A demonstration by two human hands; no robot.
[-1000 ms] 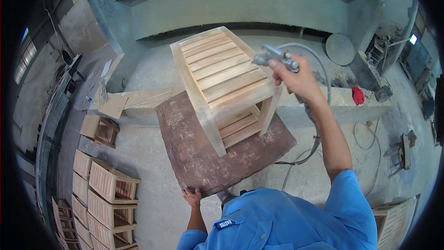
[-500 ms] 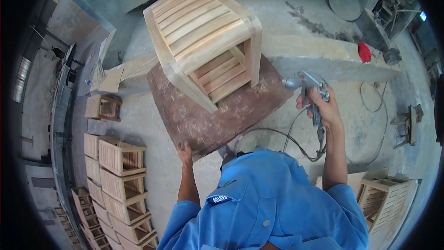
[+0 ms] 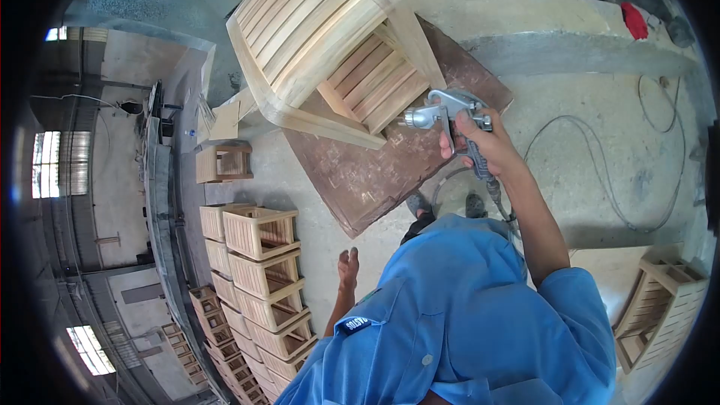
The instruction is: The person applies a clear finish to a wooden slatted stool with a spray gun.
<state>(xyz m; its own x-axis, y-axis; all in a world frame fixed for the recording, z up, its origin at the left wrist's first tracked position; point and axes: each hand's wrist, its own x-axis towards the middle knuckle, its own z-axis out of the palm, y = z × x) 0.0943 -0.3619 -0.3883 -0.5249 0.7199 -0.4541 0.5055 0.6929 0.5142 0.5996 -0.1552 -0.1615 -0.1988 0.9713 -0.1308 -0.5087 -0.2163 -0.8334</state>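
Head view: left hand [image 3: 348,264] has let go of the board [image 3: 360,172].

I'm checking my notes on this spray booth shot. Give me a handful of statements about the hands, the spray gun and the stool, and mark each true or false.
1. The right hand holds a metal spray gun. True.
2. The left hand grips the edge of the brown board. False: it hangs open and free, off the board.
3. The spray gun's nozzle points toward the slatted wooden stool. True.
4. The stool stands on the bare concrete floor. False: it stands on the brown board.
5. More slatted stools are stacked at the person's left. True.
6. The red cloth lies on the stool's top. False: it lies on the concrete ledge far to the right.
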